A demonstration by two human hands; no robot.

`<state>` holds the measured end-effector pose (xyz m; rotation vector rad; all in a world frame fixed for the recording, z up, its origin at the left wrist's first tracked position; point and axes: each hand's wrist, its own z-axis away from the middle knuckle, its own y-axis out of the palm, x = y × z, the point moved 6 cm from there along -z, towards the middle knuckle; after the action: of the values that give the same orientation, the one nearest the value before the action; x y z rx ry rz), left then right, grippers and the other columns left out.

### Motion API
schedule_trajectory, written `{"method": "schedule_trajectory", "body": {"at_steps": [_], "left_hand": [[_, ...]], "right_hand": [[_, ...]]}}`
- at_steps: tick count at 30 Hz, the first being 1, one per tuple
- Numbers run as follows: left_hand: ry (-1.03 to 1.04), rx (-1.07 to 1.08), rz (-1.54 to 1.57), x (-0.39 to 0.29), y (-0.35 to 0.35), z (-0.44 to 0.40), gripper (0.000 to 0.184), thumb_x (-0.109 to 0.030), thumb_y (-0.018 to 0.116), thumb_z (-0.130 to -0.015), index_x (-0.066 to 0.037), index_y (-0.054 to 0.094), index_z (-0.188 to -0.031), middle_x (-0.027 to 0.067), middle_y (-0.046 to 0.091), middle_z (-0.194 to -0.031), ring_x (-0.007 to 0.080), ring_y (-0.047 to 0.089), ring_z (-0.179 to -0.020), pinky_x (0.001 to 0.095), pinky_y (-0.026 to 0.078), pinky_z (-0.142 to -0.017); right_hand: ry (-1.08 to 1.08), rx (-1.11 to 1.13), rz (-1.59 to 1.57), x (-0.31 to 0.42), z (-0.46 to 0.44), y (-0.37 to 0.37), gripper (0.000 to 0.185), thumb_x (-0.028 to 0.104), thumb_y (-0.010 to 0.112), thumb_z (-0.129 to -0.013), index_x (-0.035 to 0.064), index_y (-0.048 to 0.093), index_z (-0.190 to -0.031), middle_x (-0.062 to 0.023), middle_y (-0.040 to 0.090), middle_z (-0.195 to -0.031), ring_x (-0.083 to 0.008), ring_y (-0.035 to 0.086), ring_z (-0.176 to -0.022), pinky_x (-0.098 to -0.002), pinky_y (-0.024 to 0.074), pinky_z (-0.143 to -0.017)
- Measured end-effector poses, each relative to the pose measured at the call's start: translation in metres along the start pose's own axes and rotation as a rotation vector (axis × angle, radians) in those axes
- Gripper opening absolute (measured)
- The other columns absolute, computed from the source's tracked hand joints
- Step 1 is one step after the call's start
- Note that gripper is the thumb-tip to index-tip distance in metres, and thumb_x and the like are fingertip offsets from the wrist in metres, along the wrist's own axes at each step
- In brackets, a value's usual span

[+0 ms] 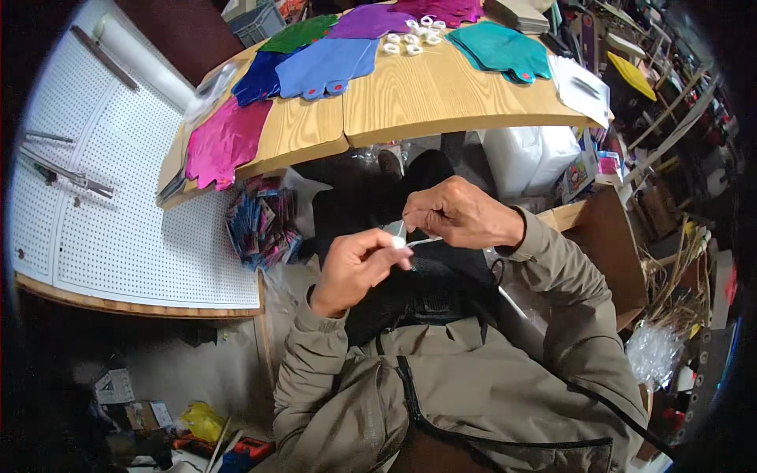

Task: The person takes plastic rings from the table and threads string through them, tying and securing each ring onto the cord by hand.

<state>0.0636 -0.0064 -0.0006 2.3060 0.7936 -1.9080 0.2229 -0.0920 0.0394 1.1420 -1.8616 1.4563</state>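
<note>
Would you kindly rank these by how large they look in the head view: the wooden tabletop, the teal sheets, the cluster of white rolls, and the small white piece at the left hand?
1. wooden tabletop
2. teal sheets
3. cluster of white rolls
4. small white piece at the left hand, partly covered by fingers

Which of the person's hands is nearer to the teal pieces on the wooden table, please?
The right. In this view, the right hand is below the teal pieces and slightly left; the left hand is lower and farther left.

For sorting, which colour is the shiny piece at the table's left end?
The shiny piece is bright pink; see the head view.
</note>
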Motion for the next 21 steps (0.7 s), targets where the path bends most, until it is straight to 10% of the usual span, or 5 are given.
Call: {"method": "schedule_trajectory", "body": {"at_steps": [2, 21], "left_hand": [[-0.249, -0.048, 0.555, 0.002, -0.004, 0.006, 0.019, -0.012, 0.058, -0.104, 0.005, 0.067, -0.108, 0.0063, 0.07, -0.081, 0.0049, 0.053, -0.058, 0.0194, 0.037, -0.046], [-0.323, -0.073, 0.581, 0.021, 0.003, -0.004, 0.026, -0.022, 0.053, -0.108, 0.001, 0.063, -0.104, 0.0118, 0.073, -0.102, 0.0043, 0.052, -0.058, 0.0179, 0.038, -0.046]], "right_hand": [[-0.018, 0.027, -0.024, -0.002, 0.004, 0.012, 0.005, 0.0, 0.06, -0.085, 0.0006, 0.064, -0.087, -0.0149, 0.062, -0.071, -0.0299, 0.064, -0.062, -0.0396, 0.0489, -0.058], [0.025, -0.229, -0.187, -0.007, -0.002, 0.013, 0.021, 0.005, 0.059, -0.101, -0.0023, 0.07, -0.117, -0.0065, 0.067, -0.091, -0.0111, 0.062, -0.078, -0.0272, 0.0493, -0.065]]}}
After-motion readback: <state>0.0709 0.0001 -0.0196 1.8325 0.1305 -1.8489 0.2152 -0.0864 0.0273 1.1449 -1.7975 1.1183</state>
